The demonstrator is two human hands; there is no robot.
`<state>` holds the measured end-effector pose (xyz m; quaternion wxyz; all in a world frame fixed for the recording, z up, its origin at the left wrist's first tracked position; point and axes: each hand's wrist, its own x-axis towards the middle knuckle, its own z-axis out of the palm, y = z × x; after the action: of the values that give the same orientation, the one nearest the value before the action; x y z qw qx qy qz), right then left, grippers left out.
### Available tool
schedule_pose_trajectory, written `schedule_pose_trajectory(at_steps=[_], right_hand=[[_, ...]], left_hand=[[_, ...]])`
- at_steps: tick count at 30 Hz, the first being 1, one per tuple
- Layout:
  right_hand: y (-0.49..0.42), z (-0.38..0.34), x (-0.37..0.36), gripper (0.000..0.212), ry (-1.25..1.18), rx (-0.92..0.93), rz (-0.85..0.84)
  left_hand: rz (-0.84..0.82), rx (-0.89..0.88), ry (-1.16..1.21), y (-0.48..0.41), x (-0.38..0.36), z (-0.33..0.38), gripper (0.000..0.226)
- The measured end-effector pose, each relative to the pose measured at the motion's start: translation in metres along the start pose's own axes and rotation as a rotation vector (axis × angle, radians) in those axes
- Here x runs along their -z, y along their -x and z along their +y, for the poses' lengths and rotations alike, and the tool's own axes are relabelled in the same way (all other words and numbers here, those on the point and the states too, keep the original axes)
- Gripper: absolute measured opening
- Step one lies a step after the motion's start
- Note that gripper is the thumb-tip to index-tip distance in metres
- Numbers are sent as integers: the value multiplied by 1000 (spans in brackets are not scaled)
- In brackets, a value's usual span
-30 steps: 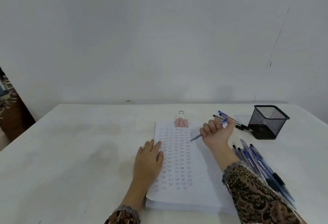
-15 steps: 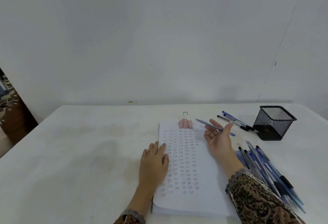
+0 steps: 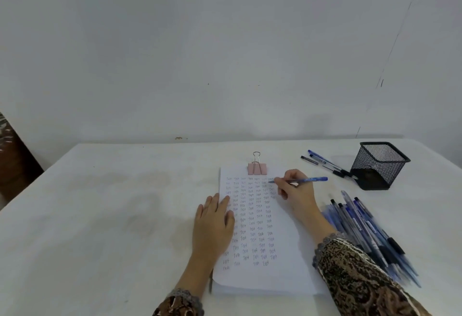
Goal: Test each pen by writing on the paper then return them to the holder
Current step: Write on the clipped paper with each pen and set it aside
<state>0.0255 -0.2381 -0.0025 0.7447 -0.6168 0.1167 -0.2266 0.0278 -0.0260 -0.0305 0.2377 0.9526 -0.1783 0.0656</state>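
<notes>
A stack of white paper (image 3: 280,273), covered in rows of small written words, lies in front of me under a pink binder clip (image 3: 257,168). My right hand (image 3: 297,191) grips a blue pen (image 3: 308,179) with its tip down on the top right of the page. My left hand (image 3: 215,223) lies flat on the paper's left edge. A black mesh holder (image 3: 378,165) stands at the right rear. A pile of several blue and black pens (image 3: 367,233) lies to the right of the paper.
Three more pens (image 3: 325,164) lie on the white table (image 3: 112,215) just left of the holder. A pale wall runs close behind the table's far edge. A dark brown object (image 3: 12,155) shows at the far left.
My right hand turned the blue pen round from a loose hold above the page into a writing grip. It brought the tip down onto the top right of the paper.
</notes>
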Motion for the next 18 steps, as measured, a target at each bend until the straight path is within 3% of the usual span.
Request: schedule_pose_trajectory(at_steps=[4,18], right_hand=[[8,5,-5,55,103,60,97],[12,1,-12,48,302,35,6]], left_hand=[[-5,3,14,0,1,1,45],[7,2,16,1,-1,0,46]])
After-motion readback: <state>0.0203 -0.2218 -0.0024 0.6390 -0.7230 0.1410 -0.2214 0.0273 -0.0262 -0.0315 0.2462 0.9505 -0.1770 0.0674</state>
